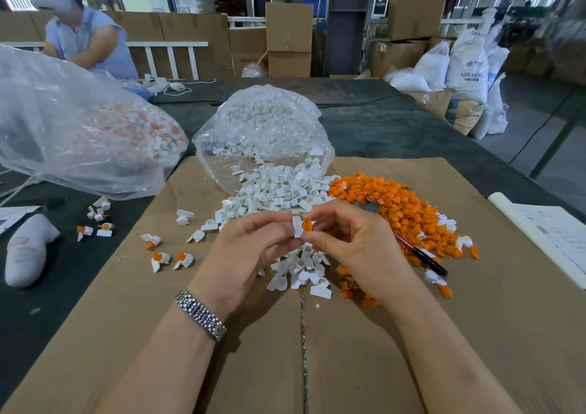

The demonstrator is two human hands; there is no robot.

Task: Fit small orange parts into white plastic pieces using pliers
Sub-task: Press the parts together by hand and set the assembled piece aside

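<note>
Head view: above the cardboard on the desk (444,121), the left hand (250,245) pinches a white piece (297,226) by its flat tab, while the right hand (352,239) pinches an orange part (307,225) against it. Both look light, stiff and small, easily dropped, so fingertip edges suit best. The pliers (369,206) lie untouched on the orange pile (396,210).

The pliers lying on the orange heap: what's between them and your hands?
Head view: only the orange parts lie between the pliers and the right hand, nothing else.
</note>
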